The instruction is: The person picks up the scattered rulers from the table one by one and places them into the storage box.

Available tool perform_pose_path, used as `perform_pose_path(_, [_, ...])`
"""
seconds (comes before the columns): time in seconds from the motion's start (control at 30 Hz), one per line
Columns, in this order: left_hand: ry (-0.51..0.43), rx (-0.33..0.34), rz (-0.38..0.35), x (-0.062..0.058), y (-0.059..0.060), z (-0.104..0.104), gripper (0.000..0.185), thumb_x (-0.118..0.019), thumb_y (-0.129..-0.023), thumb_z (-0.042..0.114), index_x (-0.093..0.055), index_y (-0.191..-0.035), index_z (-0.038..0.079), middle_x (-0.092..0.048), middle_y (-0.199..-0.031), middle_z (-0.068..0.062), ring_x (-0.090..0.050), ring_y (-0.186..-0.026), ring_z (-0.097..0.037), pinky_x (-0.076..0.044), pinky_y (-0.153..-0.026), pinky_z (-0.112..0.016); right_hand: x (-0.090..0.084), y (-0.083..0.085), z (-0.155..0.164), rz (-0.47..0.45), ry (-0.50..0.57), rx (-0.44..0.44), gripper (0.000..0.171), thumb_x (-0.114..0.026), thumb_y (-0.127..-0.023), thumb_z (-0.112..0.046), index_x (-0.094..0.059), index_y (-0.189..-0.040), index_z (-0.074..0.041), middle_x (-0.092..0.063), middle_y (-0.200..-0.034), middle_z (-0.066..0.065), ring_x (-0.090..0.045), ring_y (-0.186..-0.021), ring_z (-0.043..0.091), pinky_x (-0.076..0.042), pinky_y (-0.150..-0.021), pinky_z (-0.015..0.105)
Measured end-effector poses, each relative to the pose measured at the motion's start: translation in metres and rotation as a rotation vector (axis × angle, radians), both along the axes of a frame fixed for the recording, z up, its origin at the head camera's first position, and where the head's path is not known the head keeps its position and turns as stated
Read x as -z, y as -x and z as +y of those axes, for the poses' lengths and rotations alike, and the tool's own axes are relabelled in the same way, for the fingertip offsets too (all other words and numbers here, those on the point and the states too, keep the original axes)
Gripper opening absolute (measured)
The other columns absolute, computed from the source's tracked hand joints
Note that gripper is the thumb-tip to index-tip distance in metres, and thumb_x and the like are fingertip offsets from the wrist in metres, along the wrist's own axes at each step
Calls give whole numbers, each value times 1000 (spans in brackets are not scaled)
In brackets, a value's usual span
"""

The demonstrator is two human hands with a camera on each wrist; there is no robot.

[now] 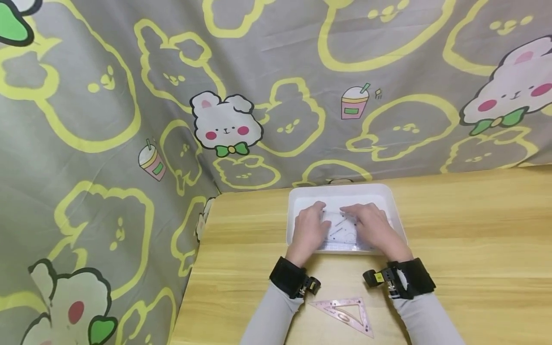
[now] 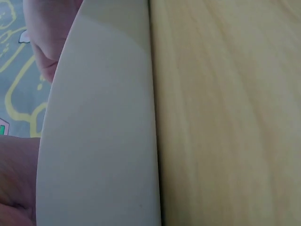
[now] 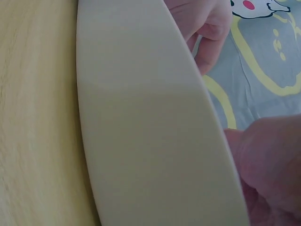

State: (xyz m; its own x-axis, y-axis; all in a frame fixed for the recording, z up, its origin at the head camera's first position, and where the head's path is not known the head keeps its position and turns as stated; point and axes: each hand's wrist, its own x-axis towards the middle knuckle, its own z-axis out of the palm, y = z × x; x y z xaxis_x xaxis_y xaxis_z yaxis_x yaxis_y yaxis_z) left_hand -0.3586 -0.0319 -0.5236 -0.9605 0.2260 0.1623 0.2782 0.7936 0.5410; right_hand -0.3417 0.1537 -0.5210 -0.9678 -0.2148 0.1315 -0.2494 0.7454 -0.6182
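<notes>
Pink set square nearest, both hands inside white tray.

Matt white plastic tray — smooth wood-grain table — printed cloth.

You sat in a home-style makeshift study corner: a wooden worktop stood against a hung bedsheet printed with cartoon rabbits, and a pink set square lay near the worktop's front edge.
</notes>
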Motion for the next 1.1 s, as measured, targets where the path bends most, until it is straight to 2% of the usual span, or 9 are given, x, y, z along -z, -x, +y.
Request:
perform_pose_path(0.2, [2,37,8,1,-1,-3,31,-70,-95,2,-70,-125,7,-77,-118,-9,-73,-105,-26,-57,-89,-39,1,-4,2,-14,10,8,50,-51,-90,12,-69,-134,-2,-69,-129,26,-60,-115,48,-44,-87,58])
perform_pose_path(0.37, [7,44,-4,1,-3,-3,29,-66,-97,0,-69,-125,8,-76,-121,-8,-72,-111,-26,-57,-92,-40,2,-5,4,-3,9,-6,52,-50,-88,12,-69,-134,-2,-70,-127,26,-61,-115,49,-42,-84,55])
perform_pose_path(0.73, [7,28,-30,-7,-1,-2,29,-63,-100,2,-67,-128,8,-75,-125,-8,-72,-112,-25,-57,-93,-40,-3,-3,5,4,26,-21,50,-49,-90,11,-67,-135,0,-68,-130,28,-60,-120,52,-44,-89,62])
perform_pose_path(0.8, [6,22,-21,-10,-1,-4,30,-63,-100,2,-67,-129,8,-74,-126,-8,-72,-112,-25,-57,-93,-40,-5,-3,5,4,31,-17,50,-49,-90,11,-67,-135,0,-68,-130,27,-59,-120,52,-43,-91,63])
perform_pose_path(0.97, [-9,42,4,-25,-2,-9,32,-66,-99,6,-66,-131,8,-73,-127,-9,-71,-109,-24,-56,-93,-39,-16,-4,3,20,60,-29,39,-56,-99,1,-64,-137,2,-68,-131,27,-59,-122,52,-43,-102,66])
perform_pose_path(1.1, [-17,100,20,-39,-10,-12,27,-72,-98,12,-68,-124,8,-75,-117,-7,-73,-103,-20,-56,-89,-35,-30,-12,1,17,80,-73,35,-67,-97,-5,-66,-131,5,-71,-123,26,-66,-112,45,-51,-97,61])
